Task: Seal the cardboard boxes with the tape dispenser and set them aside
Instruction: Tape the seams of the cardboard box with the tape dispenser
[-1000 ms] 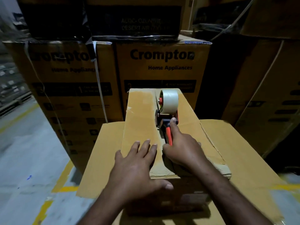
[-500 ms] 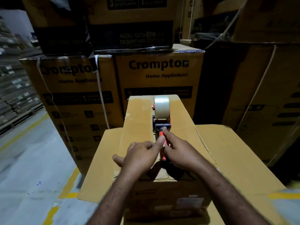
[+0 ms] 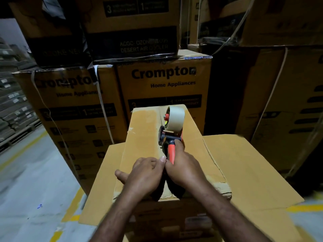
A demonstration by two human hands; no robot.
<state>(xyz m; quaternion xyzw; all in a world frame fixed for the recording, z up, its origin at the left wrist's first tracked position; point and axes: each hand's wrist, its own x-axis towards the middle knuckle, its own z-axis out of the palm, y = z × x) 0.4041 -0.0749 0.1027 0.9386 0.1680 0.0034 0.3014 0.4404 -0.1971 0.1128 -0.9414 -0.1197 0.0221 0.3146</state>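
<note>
A brown cardboard box (image 3: 145,137) stands in front of me with its two top flaps closed and its side flaps spread out. The tape dispenser (image 3: 170,131), with an orange handle and a pale tape roll, rests on the centre seam past the middle of the lid. My right hand (image 3: 183,167) grips the orange handle, forefinger stretched along it. My left hand (image 3: 145,173) lies on the left flap next to the seam, fingers curled, fingertips touching my right hand. Whether it pinches the tape end is hidden.
Stacked Crompton appliance cartons (image 3: 162,81) form a wall right behind the box, with more cartons (image 3: 286,105) to the right. The box's spread side flap (image 3: 244,163) reaches out to the right. Grey floor with yellow lines (image 3: 35,172) lies to the left.
The dispenser has slid farther away along the seam and its roll has tilted. My left hand went from flat on the flap to curled beside my right hand.
</note>
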